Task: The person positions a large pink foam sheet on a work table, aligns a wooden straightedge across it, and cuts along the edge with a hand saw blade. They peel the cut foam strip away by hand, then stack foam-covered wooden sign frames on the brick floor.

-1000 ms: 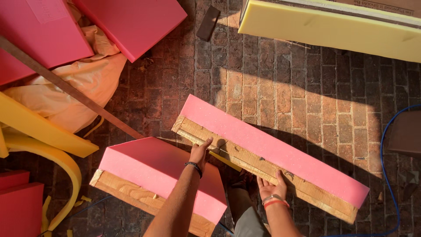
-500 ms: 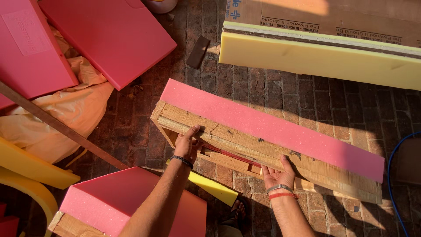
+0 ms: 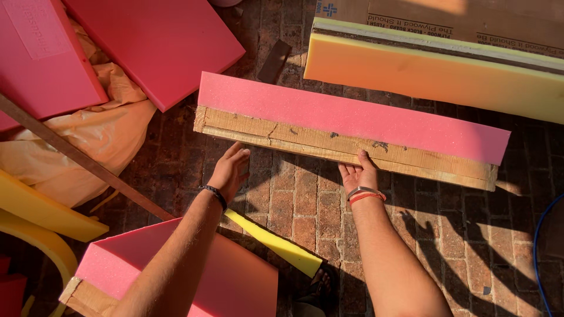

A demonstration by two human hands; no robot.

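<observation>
A long wooden frame topped with pink foam stands on its edge on the brick floor, running from the middle to the right. My right hand is open, palm up, with its fingers touching the lower wooden edge of that frame. My left hand hovers just below the frame's left end, fingers spread, holding nothing. A black band is on my left wrist, silver and red bands on my right.
A second pink foam panel on wood lies at bottom left. A yellow foam strip lies on the bricks between my arms. Thick yellow foam under plywood is top right. Pink foam sheets, tan cloth and a wooden slat lie left.
The long pink panel has moved away from me and turned level, standing on its edge. Both hands have come off its underside; the left has let go and the right only touches the lower edge.
</observation>
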